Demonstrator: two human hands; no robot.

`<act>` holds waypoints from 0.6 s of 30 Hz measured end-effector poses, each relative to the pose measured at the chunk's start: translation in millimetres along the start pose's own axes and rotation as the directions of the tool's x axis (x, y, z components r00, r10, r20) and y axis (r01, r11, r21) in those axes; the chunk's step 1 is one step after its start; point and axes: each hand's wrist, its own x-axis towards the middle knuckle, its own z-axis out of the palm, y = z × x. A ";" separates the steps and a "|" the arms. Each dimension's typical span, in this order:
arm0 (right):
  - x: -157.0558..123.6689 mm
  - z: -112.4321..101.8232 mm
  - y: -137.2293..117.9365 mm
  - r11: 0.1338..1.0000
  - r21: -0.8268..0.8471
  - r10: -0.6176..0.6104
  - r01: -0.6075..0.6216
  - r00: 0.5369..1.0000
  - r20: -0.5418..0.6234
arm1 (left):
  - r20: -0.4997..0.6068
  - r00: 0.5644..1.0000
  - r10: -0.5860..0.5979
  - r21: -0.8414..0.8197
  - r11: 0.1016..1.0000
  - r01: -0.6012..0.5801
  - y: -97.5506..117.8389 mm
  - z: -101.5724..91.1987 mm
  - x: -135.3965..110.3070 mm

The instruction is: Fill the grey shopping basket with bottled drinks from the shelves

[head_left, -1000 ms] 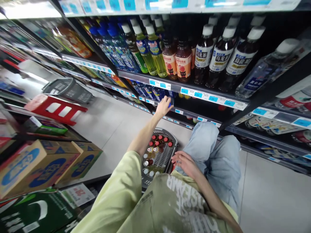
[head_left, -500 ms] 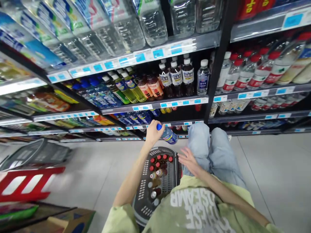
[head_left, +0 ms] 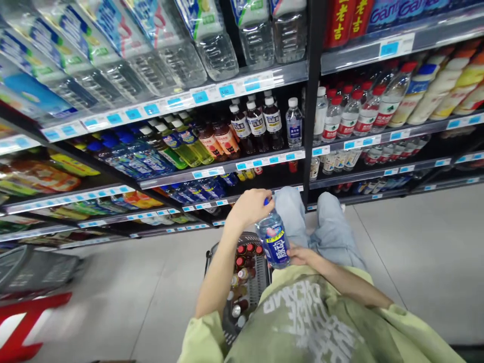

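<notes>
My left hand (head_left: 249, 206) is closed round the blue cap end of a clear bottle with a blue label (head_left: 274, 242) and holds it upright in front of my chest. My right hand (head_left: 302, 254) touches the bottle's lower side from the right; most of its fingers are hidden behind the bottle. Below both hands a dark grey shopping basket (head_left: 260, 287) stands on the floor with several red-capped and white-capped bottles in it. My knees in light jeans (head_left: 325, 232) are just right of the basket.
Drink shelves (head_left: 212, 171) fill the view ahead: large water bottles on top, blue, green and brown drinks in the middle, red-capped bottles (head_left: 351, 113) to the right. A black upright post (head_left: 312, 101) divides the racks. Another grey basket (head_left: 34, 267) and a red stool (head_left: 26, 322) lie at left.
My left hand has drawn the blue-label bottle from the lower shelf back toward my chest and turned it upright. My right hand has risen to meet it. The view has swung up and right.
</notes>
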 end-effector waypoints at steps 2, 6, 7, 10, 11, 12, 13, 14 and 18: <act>2.7 -2.1 6.4 1.000 0.003 0.006 -0.006 1.000 0.012 | 0.066 0.996 -0.061 0.118 0.992 0.053 12.9 14.5 25.9; 12.8 -5.0 21.5 1.000 -0.017 0.015 -0.016 0.999 -0.032 | 0.113 0.994 0.011 0.106 0.994 -0.023 43.6 43.9 62.0; 15.1 -5.5 25.1 1.000 -0.017 0.012 -0.013 0.999 -0.049 | 0.130 0.990 0.059 0.083 0.994 -0.070 51.6 49.3 66.5; 19.2 -6.5 33.5 0.998 -0.059 -0.007 0.001 0.995 -0.099 | 0.211 0.956 0.204 0.006 0.978 -0.210 71.1 59.7 71.7; 19.5 -6.5 35.3 0.996 -0.086 -0.017 0.007 0.993 -0.115 | 0.234 0.944 0.234 -0.016 0.971 -0.237 74.6 61.1 71.6; 19.6 -6.3 36.5 0.994 -0.113 -0.024 0.009 0.992 -0.127 | 0.246 0.937 0.247 -0.028 0.968 -0.248 76.1 61.5 71.0; 19.3 -5.7 37.3 0.991 -0.136 -0.027 0.008 0.991 -0.135 | 0.251 0.937 0.244 -0.031 0.969 -0.244 75.4 60.7 70.0; 19.0 -4.7 37.7 0.989 -0.150 -0.024 0.003 0.990 -0.138 | 0.246 0.942 0.229 -0.024 0.973 -0.231 72.8 58.9 68.4; 19.5 5.0 38.9 0.970 -0.241 -0.063 0.019 0.983 -0.175 | 0.200 0.954 0.222 0.006 0.974 -0.228 52.0 43.4 55.3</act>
